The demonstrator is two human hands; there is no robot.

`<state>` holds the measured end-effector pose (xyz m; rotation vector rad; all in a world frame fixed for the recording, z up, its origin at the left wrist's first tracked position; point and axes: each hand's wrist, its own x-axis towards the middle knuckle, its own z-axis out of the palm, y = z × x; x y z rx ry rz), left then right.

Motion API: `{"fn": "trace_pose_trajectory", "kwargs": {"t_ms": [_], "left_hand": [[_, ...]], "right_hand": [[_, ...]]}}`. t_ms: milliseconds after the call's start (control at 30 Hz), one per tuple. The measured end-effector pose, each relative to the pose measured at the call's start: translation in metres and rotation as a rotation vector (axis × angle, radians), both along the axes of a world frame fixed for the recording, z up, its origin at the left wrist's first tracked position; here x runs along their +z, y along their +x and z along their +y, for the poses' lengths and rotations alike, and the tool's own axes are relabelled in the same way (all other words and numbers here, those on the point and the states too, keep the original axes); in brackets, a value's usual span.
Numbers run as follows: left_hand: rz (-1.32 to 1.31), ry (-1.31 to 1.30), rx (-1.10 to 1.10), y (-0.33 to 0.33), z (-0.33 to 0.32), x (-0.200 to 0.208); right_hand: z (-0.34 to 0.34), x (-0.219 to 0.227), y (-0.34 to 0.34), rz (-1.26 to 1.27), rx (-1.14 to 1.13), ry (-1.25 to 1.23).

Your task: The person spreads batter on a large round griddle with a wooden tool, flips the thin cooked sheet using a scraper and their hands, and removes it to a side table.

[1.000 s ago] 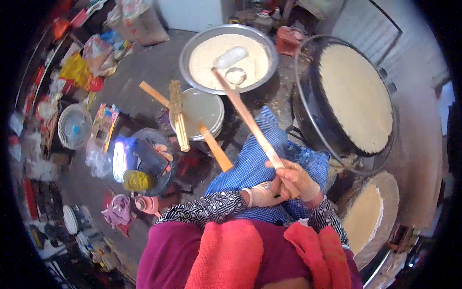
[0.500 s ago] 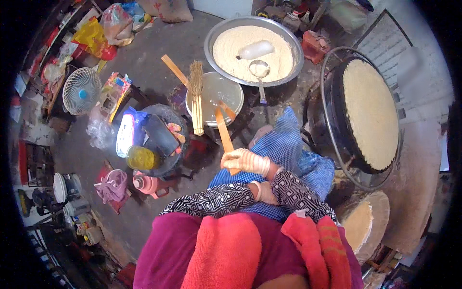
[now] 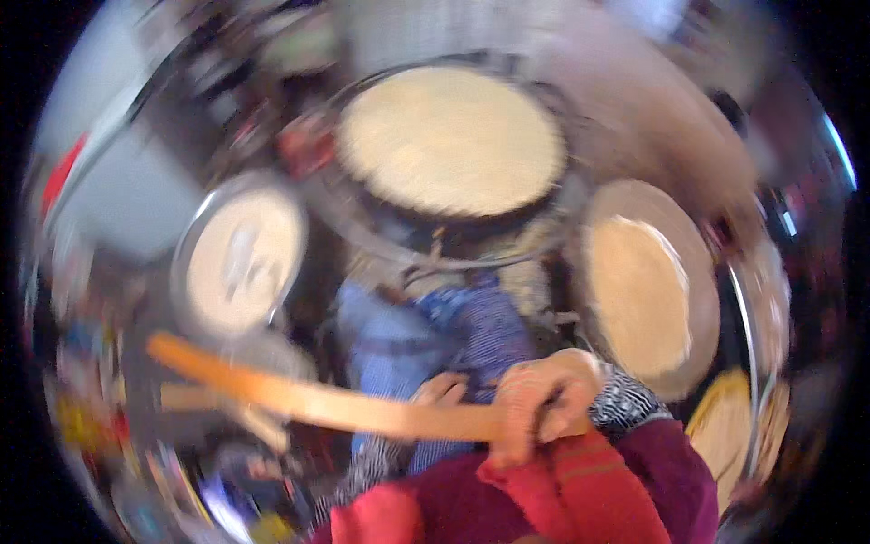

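Note:
My right hand point(image 3: 548, 403), in a pale glove, is closed around one end of a long flat wooden spatula point(image 3: 362, 412). The spatula stretches across my lap to the left, its far end blurred. Against the lower side of this hand lies a red towel point(image 3: 580, 480); whether the fingers grip it too is unclear. My left hand point(image 3: 441, 390) is beyond the spatula, near the blue checked cloth point(image 3: 489, 335) over my legs. Blur and the spatula hide its fingers.
Straight ahead is a round dark griddle with a large pale flatbread point(image 3: 453, 140). A metal basin point(image 3: 186, 263) of pale grainy food stands to the left. At right sits a round tray point(image 3: 702, 308) bearing a tan disc. A red container point(image 3: 306, 145) is beside the griddle.
My view has swung right, bringing the griddle to the middle and the basin to the left. My right hand has drawn back to the red towel with the spatula, which now lies crosswise.

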<state>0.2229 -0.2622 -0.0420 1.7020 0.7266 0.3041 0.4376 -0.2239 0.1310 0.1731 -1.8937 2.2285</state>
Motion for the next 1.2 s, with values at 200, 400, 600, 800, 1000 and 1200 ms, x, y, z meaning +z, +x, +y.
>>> {"fn": "trace_pose_trajectory", "kwargs": {"t_ms": [200, 400, 600, 800, 1000, 1200], "left_hand": [[0.249, 0.156, -0.026, 0.021, -0.015, -0.063], [0.033, 0.716, 0.094, 0.040, 0.008, -0.019], [-0.025, 1.033, 0.189, 0.083, 0.061, 0.033], [0.190, 1.279, -0.015, 0.142, 0.166, 0.081], [0.248, 1.300, -0.211, 0.207, 0.248, 0.055], [0.447, 1.179, -0.200, 0.197, 0.309, 0.008]], "right_hand": [[-0.033, -0.093, 0.036, -0.261, -0.628, -0.344], [-0.041, -0.129, 0.024, -0.605, -1.338, -0.309], [-0.087, -0.152, 0.094, -0.502, -1.623, -0.408], [-0.113, -0.158, 0.098, -0.477, -1.645, -0.422], [-0.116, -0.115, 0.089, -0.444, -1.673, -0.772], [-0.053, -0.134, 0.084, -0.389, -1.449, -0.875]]}}
